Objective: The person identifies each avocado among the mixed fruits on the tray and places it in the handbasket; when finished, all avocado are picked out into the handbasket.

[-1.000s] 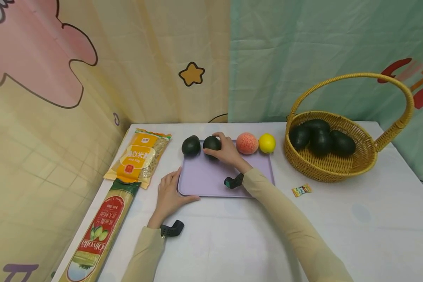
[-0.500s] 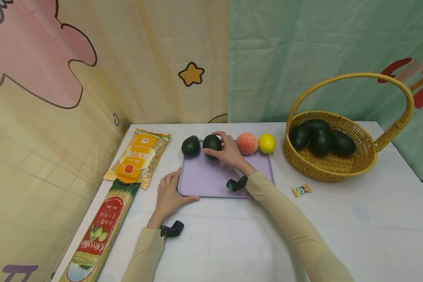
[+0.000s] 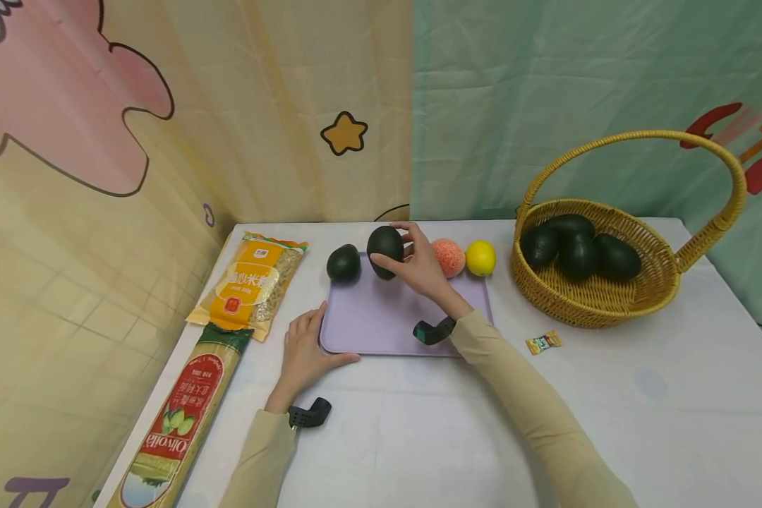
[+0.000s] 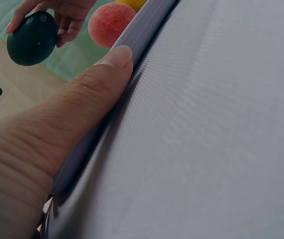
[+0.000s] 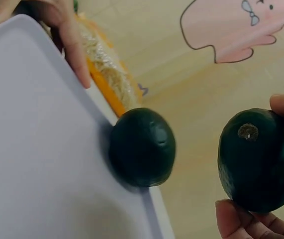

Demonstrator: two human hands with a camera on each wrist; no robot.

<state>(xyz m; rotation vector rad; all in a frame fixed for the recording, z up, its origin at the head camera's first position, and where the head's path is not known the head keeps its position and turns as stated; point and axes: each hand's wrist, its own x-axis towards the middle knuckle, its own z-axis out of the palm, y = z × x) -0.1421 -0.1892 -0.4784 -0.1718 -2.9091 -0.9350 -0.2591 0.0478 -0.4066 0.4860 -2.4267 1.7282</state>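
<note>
My right hand [image 3: 422, 267] grips a dark green avocado [image 3: 385, 247] between thumb and fingers, held up over the back of a lilac tray [image 3: 390, 321]. In the right wrist view this avocado [image 5: 256, 164] shows its stem scar. A second avocado [image 3: 343, 264] rests at the tray's far left corner. Against the tray's near left corner lies my left hand [image 3: 305, 353]. Its fingers run along the left side, and its straight thumb [image 4: 89, 92] touches the near rim. A pink peach [image 3: 448, 257], partly behind my right hand, and a yellow lemon [image 3: 480, 258] sit at the far right corner.
On the right stands a wicker basket [image 3: 597, 308] with a tall handle and several avocados [image 3: 578, 255]. A small wrapped candy [image 3: 543, 343] lies before it. Along the left edge are a yellow grain bag [image 3: 248, 282] and a long spaghetti pack [image 3: 180, 416]. Curtains hang behind.
My right hand has raised the avocado off the tray and shifted slightly right and away, now covering part of the peach. The left hand stays at the tray corner.
</note>
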